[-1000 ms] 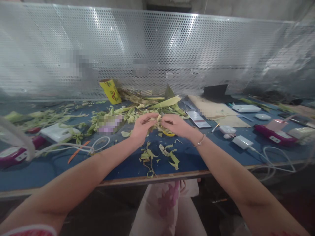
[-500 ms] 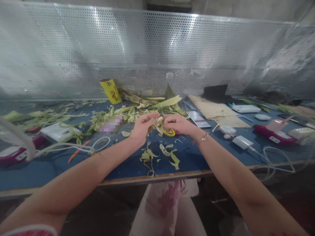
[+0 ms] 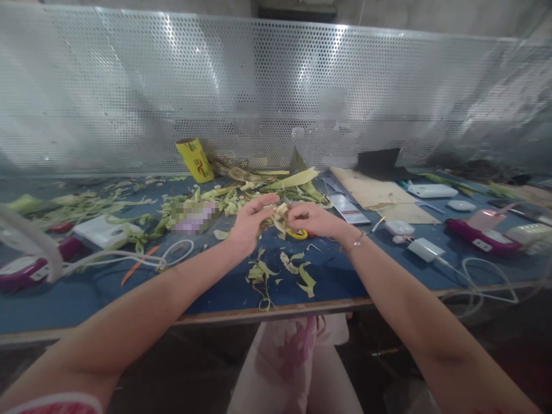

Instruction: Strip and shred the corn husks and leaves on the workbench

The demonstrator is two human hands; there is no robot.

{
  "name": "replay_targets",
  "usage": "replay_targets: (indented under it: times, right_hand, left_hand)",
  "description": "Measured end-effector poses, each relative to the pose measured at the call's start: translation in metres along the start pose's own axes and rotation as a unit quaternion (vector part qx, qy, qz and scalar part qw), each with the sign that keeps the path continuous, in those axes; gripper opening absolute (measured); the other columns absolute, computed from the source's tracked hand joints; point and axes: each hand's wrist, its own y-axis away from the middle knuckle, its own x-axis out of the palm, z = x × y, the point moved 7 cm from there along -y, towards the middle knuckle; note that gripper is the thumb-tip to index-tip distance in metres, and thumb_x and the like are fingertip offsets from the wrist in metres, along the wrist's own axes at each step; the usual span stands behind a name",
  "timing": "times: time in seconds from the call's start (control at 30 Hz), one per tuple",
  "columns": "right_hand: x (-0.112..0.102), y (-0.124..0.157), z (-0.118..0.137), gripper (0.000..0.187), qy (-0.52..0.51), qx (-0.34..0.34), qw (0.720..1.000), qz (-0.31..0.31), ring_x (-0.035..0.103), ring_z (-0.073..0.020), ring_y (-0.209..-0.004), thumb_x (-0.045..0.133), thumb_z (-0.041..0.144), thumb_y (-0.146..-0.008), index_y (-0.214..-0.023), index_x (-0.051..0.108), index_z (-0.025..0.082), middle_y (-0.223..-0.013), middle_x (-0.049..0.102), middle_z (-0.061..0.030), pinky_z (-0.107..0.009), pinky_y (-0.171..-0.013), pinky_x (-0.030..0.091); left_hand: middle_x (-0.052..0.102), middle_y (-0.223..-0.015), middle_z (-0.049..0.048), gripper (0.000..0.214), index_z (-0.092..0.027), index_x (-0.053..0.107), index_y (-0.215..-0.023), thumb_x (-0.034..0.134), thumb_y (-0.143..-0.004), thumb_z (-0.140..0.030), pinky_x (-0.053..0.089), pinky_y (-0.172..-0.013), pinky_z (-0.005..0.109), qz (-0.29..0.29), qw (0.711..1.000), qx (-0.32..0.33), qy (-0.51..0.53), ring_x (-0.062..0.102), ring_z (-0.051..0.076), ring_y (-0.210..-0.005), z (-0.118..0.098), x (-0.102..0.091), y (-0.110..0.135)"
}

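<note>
On the blue table [image 3: 336, 276], below the perforated metal screen [image 3: 276, 86], a heap of green leaf scraps [image 3: 241, 198] lies just behind the person's hands. The left hand [image 3: 250, 221] and right hand [image 3: 313, 219] both pinch a small pale husk piece [image 3: 279, 214], held between them just above yellow-handled scissors [image 3: 296, 234]. The step looks like stripping its layers, and a further pull calls for a firm left-hand hold while the right fingers draw a strip away.

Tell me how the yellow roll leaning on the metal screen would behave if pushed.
The yellow roll stands tilted against the perforated screen, so a nudge would probably topple it. Being round, it would likely roll across the blue table. Its straight sides suggest stiff, not floppy.
</note>
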Motion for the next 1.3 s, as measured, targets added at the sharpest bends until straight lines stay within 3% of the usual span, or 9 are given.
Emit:
replay_targets:
  times: [0.27, 0.5, 0.73, 0.9, 1.1, 1.3]
  right_hand:
    - [0.007, 0.001, 0.007, 0.022, 0.018, -0.052, 0.998, 0.028, 0.04, -0.0075, -0.059, 0.046, 0.01, -0.072, -0.052, 0.038, 0.016, -0.065, 0.041, 0.0025, -0.022, -0.061, 0.032]
    - [0.012, 0.001, 0.007, 0.023, 0.04, -0.036, 0.998, 0.045, 0.035, -0.0072, -0.053, 0.044, 0.009, -0.069, -0.051, 0.034, 0.017, -0.055, 0.036, 0.0045, -0.021, -0.054, 0.028]
    - [0.012, 0.002, 0.004, 0.022, 0.016, -0.013, 0.999, 0.038, 0.029, -0.0068, -0.05, 0.042, 0.012, -0.07, -0.05, 0.033, 0.017, -0.052, 0.031, 0.0054, -0.021, -0.051, 0.025]
    - [0.012, 0.002, 0.002, 0.02, 0.021, -0.005, 0.999, 0.037, 0.026, -0.0066, -0.047, 0.041, 0.012, -0.066, -0.049, 0.032, 0.017, -0.049, 0.027, 0.0059, -0.022, -0.048, 0.022]
    - [0.012, 0.002, 0.002, 0.019, 0.027, -0.006, 0.999, 0.032, 0.025, -0.0068, -0.047, 0.042, 0.013, -0.064, -0.048, 0.032, 0.017, -0.048, 0.027, 0.0057, -0.023, -0.049, 0.022]
    - [0.01, 0.002, 0.006, 0.02, 0.036, -0.025, 0.999, 0.03, 0.03, -0.0074, -0.051, 0.041, 0.012, -0.067, -0.05, 0.032, 0.017, -0.052, 0.031, 0.0045, -0.023, -0.053, 0.026]
  left_hand:
    - [0.058, -0.12, 0.005, 0.039, -0.023, 0.063, -0.106, 0.066, -0.067, -0.024, 0.034, -0.04, 0.018, 0.031, 0.999, -0.005, -0.011, 0.05, 0.007, -0.059, -0.001, 0.003, 0.003]
    - [0.056, -0.123, 0.0053, 0.041, -0.026, 0.06, -0.113, 0.063, -0.072, -0.031, 0.037, -0.046, 0.02, 0.07, 0.995, 0.042, -0.053, 0.053, 0.01, -0.066, -0.011, 0.01, 0.008]
    - [0.057, -0.121, 0.0059, 0.044, -0.026, 0.061, -0.11, 0.068, -0.066, -0.025, 0.034, -0.043, 0.018, 0.084, 0.993, 0.053, -0.067, 0.045, 0.004, -0.054, -0.014, 0.012, 0.008]
    - [0.06, -0.116, 0.0072, 0.046, -0.022, 0.062, -0.106, 0.072, -0.061, -0.024, 0.035, -0.045, 0.018, 0.082, 0.992, 0.055, -0.073, 0.048, 0.006, -0.058, -0.013, 0.014, 0.009]
    - [0.066, -0.09, 0.0037, 0.037, -0.021, 0.067, -0.095, 0.074, -0.06, -0.028, 0.037, -0.047, 0.02, 0.087, 0.994, 0.031, -0.063, 0.046, 0.006, -0.054, -0.006, 0.015, 0.01]
    - [0.059, -0.062, -0.0001, 0.024, -0.019, 0.069, -0.081, 0.073, -0.061, -0.031, 0.033, -0.045, 0.02, 0.065, 0.997, 0.009, -0.051, 0.043, 0.007, -0.049, -0.004, 0.013, 0.009]
